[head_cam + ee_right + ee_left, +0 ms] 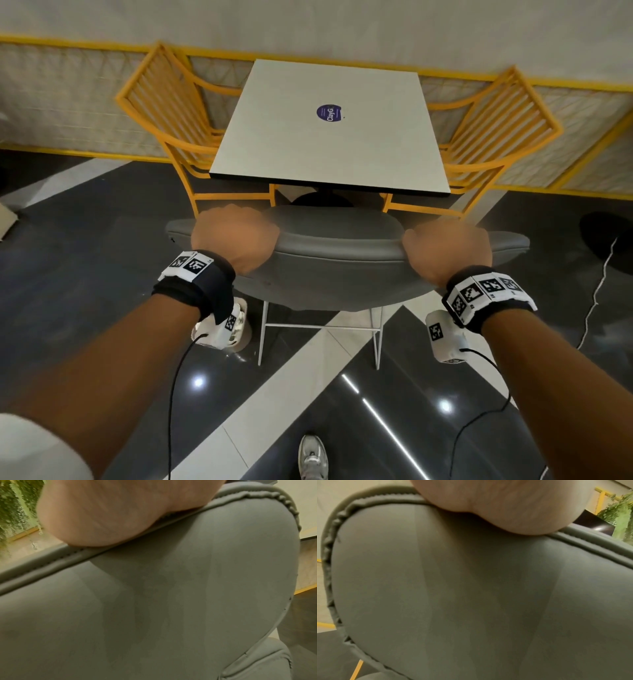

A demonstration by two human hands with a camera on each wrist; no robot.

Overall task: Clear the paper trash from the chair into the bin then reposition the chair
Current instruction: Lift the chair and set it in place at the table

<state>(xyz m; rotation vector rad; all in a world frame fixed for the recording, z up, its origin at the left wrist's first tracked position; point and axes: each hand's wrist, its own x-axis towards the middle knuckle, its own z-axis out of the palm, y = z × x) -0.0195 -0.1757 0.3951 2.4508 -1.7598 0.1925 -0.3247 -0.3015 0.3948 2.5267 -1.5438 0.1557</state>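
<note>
A grey padded chair (339, 270) on thin white legs stands in front of me, its seat tucked partly under a white square table (329, 147). My left hand (233, 233) grips the left part of the backrest's top edge, fingers curled over it. My right hand (448, 246) grips the right part the same way. The left wrist view is filled by the grey backrest (471, 595) with my palm (513, 507) pressed on its seam; the right wrist view shows the backrest (171, 595) likewise under my palm (102, 513). No paper trash and no bin are in view.
Two yellow metal chairs (171, 113) (496, 120) flank the table, against a low wall with a yellow rail (68, 44). The floor (85, 240) is glossy dark tile with white stripes. My shoe (312, 459) is behind the chair. A dark round base (606, 236) stands at the right.
</note>
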